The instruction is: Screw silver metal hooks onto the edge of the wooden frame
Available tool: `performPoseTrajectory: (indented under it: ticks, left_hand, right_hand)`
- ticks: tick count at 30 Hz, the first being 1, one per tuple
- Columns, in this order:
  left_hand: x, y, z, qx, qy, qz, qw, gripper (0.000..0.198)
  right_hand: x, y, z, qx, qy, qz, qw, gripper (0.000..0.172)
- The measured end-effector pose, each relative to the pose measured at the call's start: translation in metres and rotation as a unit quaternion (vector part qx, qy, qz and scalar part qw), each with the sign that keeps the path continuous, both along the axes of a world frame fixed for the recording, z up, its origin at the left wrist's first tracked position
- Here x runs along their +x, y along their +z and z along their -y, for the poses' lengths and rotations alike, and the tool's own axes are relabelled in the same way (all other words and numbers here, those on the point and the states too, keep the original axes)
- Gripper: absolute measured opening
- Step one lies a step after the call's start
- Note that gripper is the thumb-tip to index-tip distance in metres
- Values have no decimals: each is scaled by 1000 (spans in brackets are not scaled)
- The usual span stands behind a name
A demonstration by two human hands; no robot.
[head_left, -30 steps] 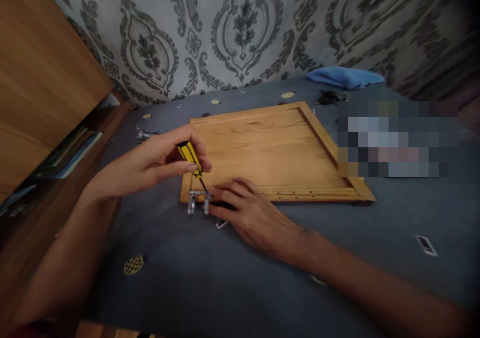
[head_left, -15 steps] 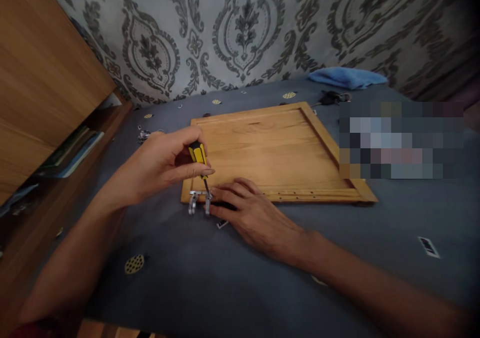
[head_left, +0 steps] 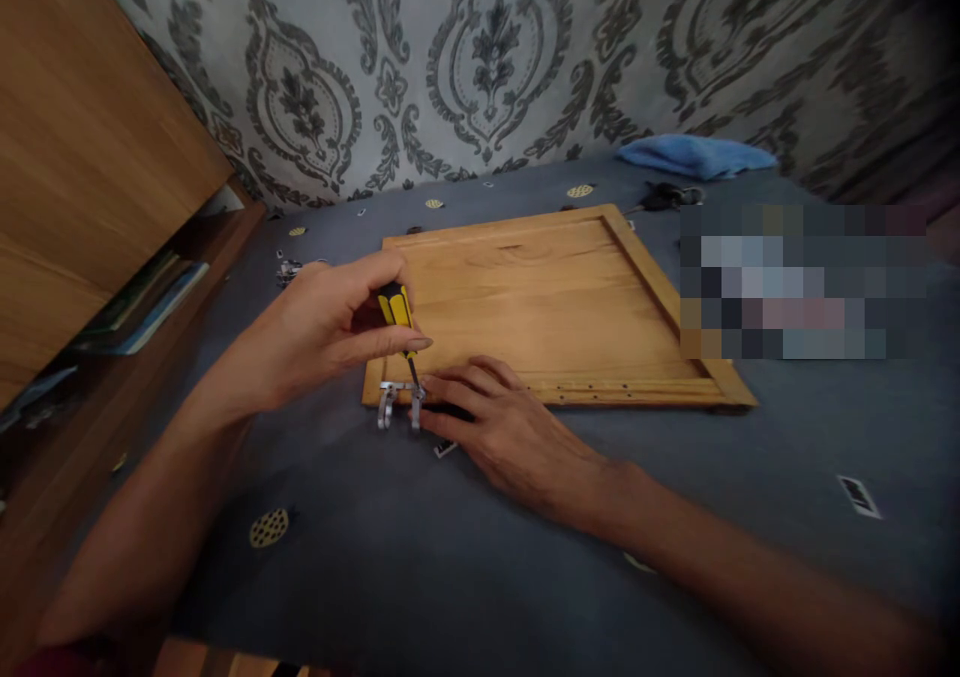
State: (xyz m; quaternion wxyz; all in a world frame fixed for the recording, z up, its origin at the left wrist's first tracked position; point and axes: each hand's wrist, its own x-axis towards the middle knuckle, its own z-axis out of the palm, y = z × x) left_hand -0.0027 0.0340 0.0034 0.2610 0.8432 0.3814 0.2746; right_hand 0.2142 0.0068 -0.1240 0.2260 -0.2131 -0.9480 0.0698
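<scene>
My left hand [head_left: 326, 327] grips a screwdriver [head_left: 396, 307] by its yellow and black handle. The shaft points down and its tip meets a silver metal bracket [head_left: 386, 405] with two legs, set on the near left corner of a framed wooden panel [head_left: 532, 307]. From the right, my right hand [head_left: 517, 437] has its thumb and forefinger closed at the bracket's right leg, while its other fingers rest on the panel's near rail. Fingers hide part of the bracket. Small dark holes dot the rail right of my hand.
The panel lies on a dark blue patterned cloth [head_left: 540, 587]. Behind the left hand sits another small metal piece [head_left: 289, 273]. A blue cloth [head_left: 697, 157] and a dark object [head_left: 667, 197] lie at the back right. A wooden cabinet [head_left: 97, 147] stands at left; a blurred patch covers the right.
Both hands, the screwdriver and the panel stay in nearly the same place; the view has shifted only very slightly.
</scene>
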Motion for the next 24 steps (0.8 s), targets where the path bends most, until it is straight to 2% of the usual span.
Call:
performPoseTrajectory:
  ticks: [7,13,24]
  left_hand:
    - [-5,3,2,26,12,-35,999,17]
    - [-9,13,8,23,50,34,998,25]
    - [0,1,4,90,23,-87,992,15]
  right_hand:
    - [0,-1,0,12,0,-11,1000,36]
    - [0,-1,0,9,2,-14,1000,36]
    - [0,0,0,15,1,-16,1000,37]
